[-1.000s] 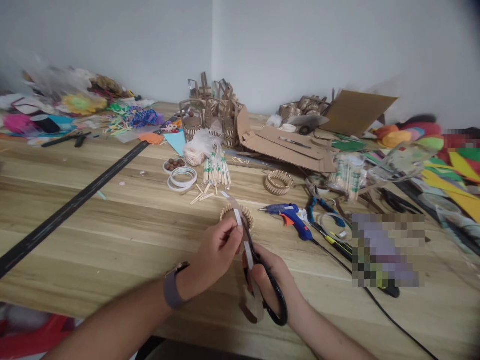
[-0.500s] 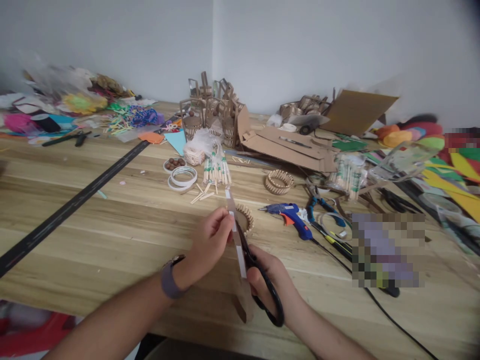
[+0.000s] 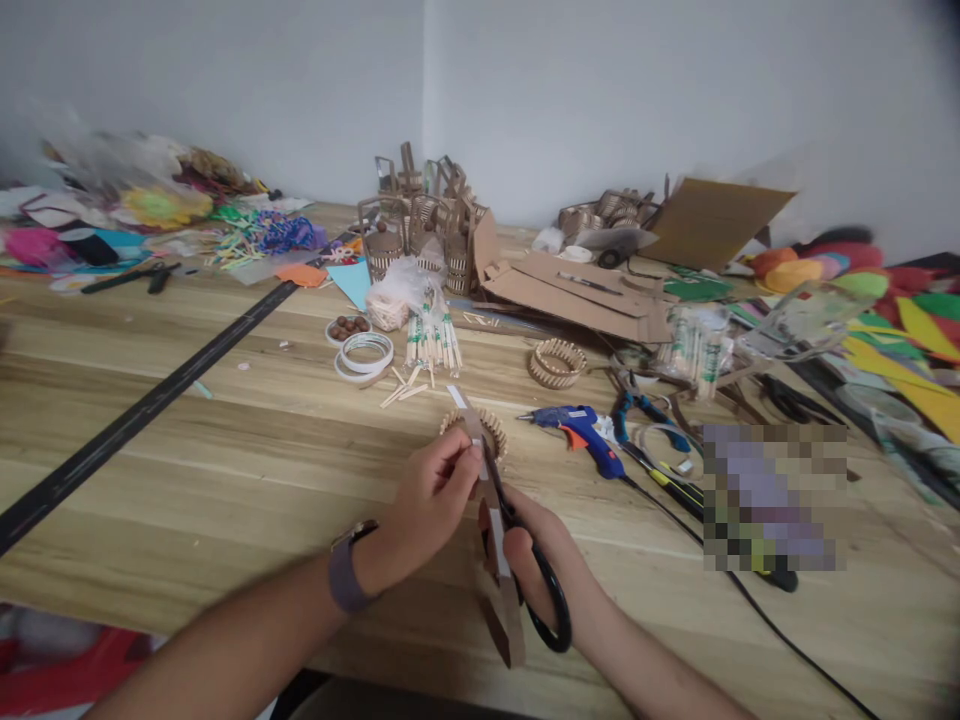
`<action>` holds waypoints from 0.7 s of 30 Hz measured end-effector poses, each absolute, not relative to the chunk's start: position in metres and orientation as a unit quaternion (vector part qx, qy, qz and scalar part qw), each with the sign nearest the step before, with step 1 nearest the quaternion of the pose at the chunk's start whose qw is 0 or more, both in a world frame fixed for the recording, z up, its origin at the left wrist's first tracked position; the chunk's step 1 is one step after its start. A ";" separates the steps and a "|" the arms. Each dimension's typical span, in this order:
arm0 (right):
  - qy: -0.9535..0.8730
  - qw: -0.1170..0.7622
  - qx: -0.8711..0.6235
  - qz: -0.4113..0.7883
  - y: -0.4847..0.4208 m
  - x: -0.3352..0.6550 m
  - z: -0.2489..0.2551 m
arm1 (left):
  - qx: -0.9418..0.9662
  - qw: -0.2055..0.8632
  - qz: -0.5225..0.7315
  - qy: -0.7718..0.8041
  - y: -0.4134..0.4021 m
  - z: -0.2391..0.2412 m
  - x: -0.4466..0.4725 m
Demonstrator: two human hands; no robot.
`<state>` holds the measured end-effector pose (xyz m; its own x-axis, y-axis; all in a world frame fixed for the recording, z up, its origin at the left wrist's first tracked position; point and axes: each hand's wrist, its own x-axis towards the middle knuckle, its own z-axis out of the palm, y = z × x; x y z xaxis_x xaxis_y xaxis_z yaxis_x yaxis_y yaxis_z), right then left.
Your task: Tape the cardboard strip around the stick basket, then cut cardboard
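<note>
Between its thumb and fingers, my left hand [image 3: 427, 500] pinches a narrow brown cardboard strip [image 3: 511, 625] with white patches spaced along it. The strip runs from just beyond the fingertips down toward me. My right hand [image 3: 562, 560] grips black-handled scissors [image 3: 556, 605], whose blades lie alongside the strip. Whether the blades touch it is hard to see. Behind the fingers, on the table, sits a ring of short wooden sticks [image 3: 495, 432], partly hidden by the hand and strip.
To the right lie a blue glue gun [image 3: 574, 425] with its cord and blue-handled pliers [image 3: 626, 415]. Farther back are a second stick ring [image 3: 557, 364], tape rolls [image 3: 364, 357], bundled sticks [image 3: 433, 335], cardboard [image 3: 585, 295] and small baskets [image 3: 386, 250]. A long black strip [image 3: 150, 410] crosses the left side.
The strip has come down toward me, its far end now nearer. My left hand has shifted slightly right and down; the scissors remain in my right hand, almost in place.
</note>
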<state>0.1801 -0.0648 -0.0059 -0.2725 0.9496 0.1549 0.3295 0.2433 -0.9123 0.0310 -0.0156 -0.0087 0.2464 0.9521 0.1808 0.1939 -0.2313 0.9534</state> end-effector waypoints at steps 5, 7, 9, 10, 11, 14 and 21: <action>-0.683 0.380 -0.476 0.403 -0.066 0.181 -0.007 | 0.656 0.437 0.431 0.439 -0.015 -0.008 0.032; -0.679 0.381 -0.480 0.404 -0.066 0.181 -0.006 | 0.657 0.435 0.432 0.438 -0.015 -0.007 0.033; -0.677 0.379 -0.484 0.404 -0.066 0.181 -0.006 | 0.656 0.436 0.434 0.438 -0.015 -0.008 0.033; -0.677 0.378 -0.487 0.402 -0.066 0.181 -0.006 | 0.654 0.438 0.434 0.438 -0.015 -0.008 0.033; -0.677 0.377 -0.490 0.400 -0.066 0.181 -0.005 | 0.652 0.439 0.434 0.439 -0.016 -0.008 0.032; -0.676 0.375 -0.495 0.397 -0.066 0.181 -0.005 | 0.647 0.449 0.433 0.439 -0.017 -0.008 0.032; -0.669 0.394 -0.482 0.405 -0.065 0.181 -0.006 | 0.656 0.481 0.411 0.412 -0.019 -0.010 0.035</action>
